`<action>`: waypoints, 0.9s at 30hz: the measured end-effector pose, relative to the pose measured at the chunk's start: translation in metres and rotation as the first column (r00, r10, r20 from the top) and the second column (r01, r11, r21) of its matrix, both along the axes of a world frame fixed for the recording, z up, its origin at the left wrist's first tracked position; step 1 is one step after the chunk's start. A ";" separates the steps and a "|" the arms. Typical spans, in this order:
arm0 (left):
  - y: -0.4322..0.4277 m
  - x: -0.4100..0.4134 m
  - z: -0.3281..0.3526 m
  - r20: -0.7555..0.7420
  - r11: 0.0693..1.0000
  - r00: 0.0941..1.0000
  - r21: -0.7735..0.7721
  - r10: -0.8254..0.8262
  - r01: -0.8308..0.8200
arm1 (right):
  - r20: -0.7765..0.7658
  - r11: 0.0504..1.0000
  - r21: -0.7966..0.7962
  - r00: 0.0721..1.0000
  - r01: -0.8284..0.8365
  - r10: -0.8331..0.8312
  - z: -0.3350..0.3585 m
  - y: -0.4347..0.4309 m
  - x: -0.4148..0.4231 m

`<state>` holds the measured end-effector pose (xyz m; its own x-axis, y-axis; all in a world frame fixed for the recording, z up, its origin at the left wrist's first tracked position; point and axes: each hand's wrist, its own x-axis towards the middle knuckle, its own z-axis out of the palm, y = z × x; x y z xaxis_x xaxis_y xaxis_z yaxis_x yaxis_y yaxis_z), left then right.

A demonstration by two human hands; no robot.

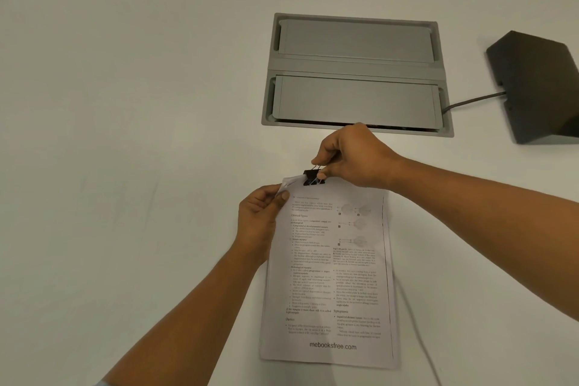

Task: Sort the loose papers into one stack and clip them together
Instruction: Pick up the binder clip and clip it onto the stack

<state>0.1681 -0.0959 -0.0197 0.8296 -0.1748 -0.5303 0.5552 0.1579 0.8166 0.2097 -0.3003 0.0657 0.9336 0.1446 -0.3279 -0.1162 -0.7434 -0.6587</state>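
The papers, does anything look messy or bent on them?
Yes. The top left corner of the paper stack is curled and crumpled up where the left hand pinches it, beside the black binder clip the right hand squeezes. The sheets' edges are also slightly uneven.

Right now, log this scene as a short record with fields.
surface: white table
papers: one stack, printed side up
clip: black binder clip at the stack's top edge
right hand: pinching the clip's wire handles
left hand: gripping the stack's top left corner
behind: grey cable hatch, black box with cord
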 end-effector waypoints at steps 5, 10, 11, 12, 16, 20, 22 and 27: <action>0.002 0.000 -0.001 0.004 1.000 1.000 0.030 0.005 -0.005 | -0.071 0.999 0.027 0.997 -0.021 0.023 -0.004 0.004 0.005; 0.003 0.001 -0.002 -0.015 1.000 1.000 -0.011 0.012 -0.012 | -0.170 0.997 0.022 0.982 -0.080 0.083 -0.008 -0.007 0.007; 0.003 0.001 -0.002 -0.021 1.000 1.000 -0.024 0.019 -0.019 | -0.204 0.998 0.022 0.977 -0.063 0.066 -0.009 -0.013 0.006; 0.004 0.002 -0.003 -0.028 0.999 0.999 -0.038 0.028 -0.029 | -0.232 0.999 0.033 0.972 -0.021 0.028 -0.010 -0.020 0.004; 0.005 0.003 -0.001 -0.070 0.993 0.996 -0.101 0.062 -0.069 | -0.294 0.979 0.083 0.943 0.189 -0.157 -0.023 -0.058 -0.020; 0.004 0.008 0.001 -0.115 0.985 0.988 -0.124 0.106 -0.120 | -0.455 0.776 0.331 0.811 0.538 -0.368 -0.038 -0.083 -0.053; -0.001 0.015 0.004 -0.119 0.984 0.987 -0.127 0.109 -0.124 | -0.528 0.680 0.402 0.762 0.613 -0.375 -0.041 -0.086 -0.065; -0.019 0.043 0.012 -0.046 0.997 0.998 -0.052 0.047 -0.049 | -0.452 0.674 0.364 0.755 0.643 -0.475 -0.052 -0.084 -0.072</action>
<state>0.2116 -0.1153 -0.0073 0.8136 -0.1637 -0.5579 0.5814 0.2275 0.7812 0.1379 -0.3848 0.0140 0.7543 -0.1609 -0.6365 -0.6523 -0.0737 -0.7544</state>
